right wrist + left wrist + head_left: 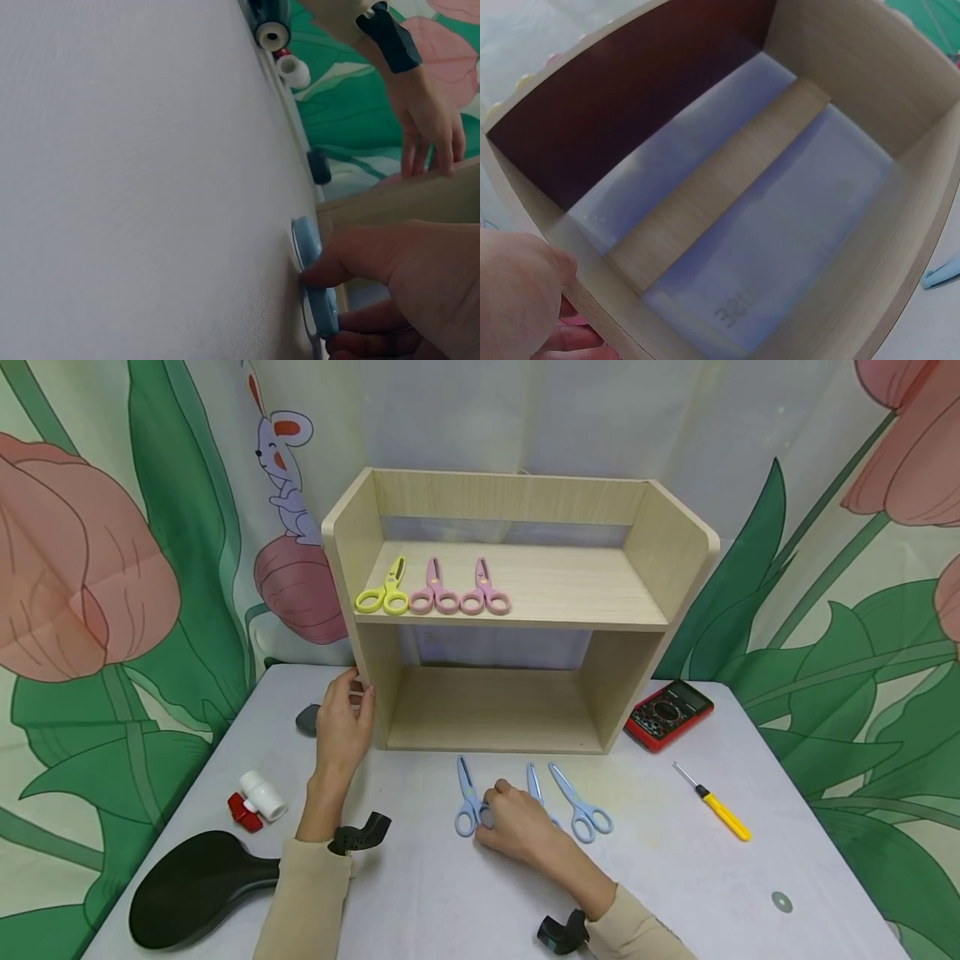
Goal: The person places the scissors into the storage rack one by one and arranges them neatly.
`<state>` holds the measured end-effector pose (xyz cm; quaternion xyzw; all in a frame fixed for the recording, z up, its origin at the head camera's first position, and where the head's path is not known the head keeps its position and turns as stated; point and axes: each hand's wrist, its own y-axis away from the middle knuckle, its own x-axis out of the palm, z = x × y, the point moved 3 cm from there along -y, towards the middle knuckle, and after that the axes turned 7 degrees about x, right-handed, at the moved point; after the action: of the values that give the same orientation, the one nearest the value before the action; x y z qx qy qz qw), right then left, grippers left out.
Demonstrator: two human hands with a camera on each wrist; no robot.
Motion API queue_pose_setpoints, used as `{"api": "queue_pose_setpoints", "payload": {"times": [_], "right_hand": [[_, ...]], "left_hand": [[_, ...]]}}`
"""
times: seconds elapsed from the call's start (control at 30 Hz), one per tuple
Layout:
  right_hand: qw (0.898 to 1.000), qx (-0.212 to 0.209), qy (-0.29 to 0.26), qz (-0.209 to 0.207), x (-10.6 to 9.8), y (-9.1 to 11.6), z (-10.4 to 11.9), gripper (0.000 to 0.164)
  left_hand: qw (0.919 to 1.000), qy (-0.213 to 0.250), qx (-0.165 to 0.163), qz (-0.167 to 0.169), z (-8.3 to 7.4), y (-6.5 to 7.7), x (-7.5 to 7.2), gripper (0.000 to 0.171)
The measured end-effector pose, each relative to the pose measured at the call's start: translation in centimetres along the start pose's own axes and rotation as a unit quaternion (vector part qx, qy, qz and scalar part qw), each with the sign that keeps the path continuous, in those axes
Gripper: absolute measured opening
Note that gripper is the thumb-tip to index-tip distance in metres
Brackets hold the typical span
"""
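Nearest to my right hand (pixel 517 818) is the leftmost pair of blue scissors (pixel 467 797), in front of the wooden shelf unit (pixel 495 683). Thumb and fingers pinch its handles (pixel 322 307) in the right wrist view. My left hand (pixel 343 727) grips the front edge of the unit's left side panel, its fingers round the outside. Another pair of blue scissors (pixel 534 783) is partly covered by the right hand; a third blue pair (pixel 579 802) lies to its right. On the upper board stand yellow scissors (pixel 386 589) and two pink pairs (pixel 433 589), blades pointing back.
On the left lie a black paddle-shaped object (pixel 195 889), a white and red pipe valve (pixel 258 797) and a dark rounded object (pixel 307 720). Right of the unit are a red multimeter (pixel 669 714), a yellow screwdriver (pixel 723 814) and a small grey disc (pixel 782 902).
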<state>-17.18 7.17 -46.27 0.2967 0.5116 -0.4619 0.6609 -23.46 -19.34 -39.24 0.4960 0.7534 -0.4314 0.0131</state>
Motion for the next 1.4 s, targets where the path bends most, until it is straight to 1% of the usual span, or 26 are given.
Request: {"api": "queue_pose_setpoints", "payload": {"times": [0.07, 0.17, 0.3, 0.43, 0.53, 0.67, 0.73, 0.8, 0.9, 1.0, 1.1, 1.17, 1.23, 1.4], "right_hand": [[1.000, 0.000, 0.005, -0.008, 0.0, 0.0, -0.2, 0.028], [1.000, 0.002, 0.003, -0.007, 0.1, 0.0, -0.4, 0.024], [1.000, -0.002, -0.015, -0.009, 0.1, -0.2, -0.6, 0.027], [0.998, -0.013, -0.046, -0.033, -0.4, -0.3, -0.6, 0.028], [0.995, -0.018, -0.075, -0.057, -1.5, -0.2, -0.4, 0.026], [0.990, -0.020, -0.104, -0.094, -3.6, 0.0, 0.0, 0.028], [0.986, -0.029, -0.115, -0.121, -4.7, 0.1, 0.2, 0.029], [0.980, -0.048, -0.118, -0.154, -5.9, 0.1, 0.3, 0.029], [0.967, -0.087, -0.123, -0.206, -7.9, 0.2, 0.7, 0.029], [0.953, -0.122, -0.127, -0.248, -10.1, 0.2, 1.0, 0.030], [0.940, -0.143, -0.128, -0.281, -12.5, 0.2, 1.3, 0.030], [0.934, -0.147, -0.122, -0.300, -14.1, 0.0, 1.4, 0.029], [0.931, -0.145, -0.112, -0.317, -15.7, -0.2, 1.5, 0.028], [0.925, -0.116, -0.080, -0.352, -19.5, -1.5, 0.9, 0.027]], "left_hand": [[1.0000, 0.000, 0.001, -0.001, 0.0, 0.0, 0.0, 0.039], [1.0000, -0.001, 0.006, -0.004, 0.1, 0.0, 0.1, 0.038], [0.9999, -0.002, 0.013, -0.008, 0.1, 0.0, 0.2, 0.037], [0.9999, -0.003, 0.009, -0.006, 0.0, 0.0, 0.2, 0.037], [1.0000, -0.002, 0.007, -0.003, -0.1, -0.1, 0.2, 0.037], [1.0000, 0.000, 0.006, -0.003, -0.2, -0.1, 0.2, 0.038], [1.0000, 0.001, 0.005, -0.002, -0.2, -0.1, 0.2, 0.038], [1.0000, 0.001, 0.003, -0.002, -0.2, -0.1, 0.2, 0.038], [1.0000, 0.002, 0.003, -0.004, -0.1, -0.1, 0.2, 0.038], [1.0000, 0.004, 0.004, -0.005, 0.0, 0.0, 0.1, 0.038], [1.0000, 0.003, 0.004, -0.007, 0.1, 0.0, 0.1, 0.038], [1.0000, 0.002, 0.003, -0.007, 0.1, 0.0, 0.1, 0.038], [1.0000, 0.001, 0.002, -0.008, 0.1, 0.1, 0.0, 0.038], [1.0000, -0.001, 0.000, -0.009, 0.1, 0.0, 0.0, 0.037]]}}
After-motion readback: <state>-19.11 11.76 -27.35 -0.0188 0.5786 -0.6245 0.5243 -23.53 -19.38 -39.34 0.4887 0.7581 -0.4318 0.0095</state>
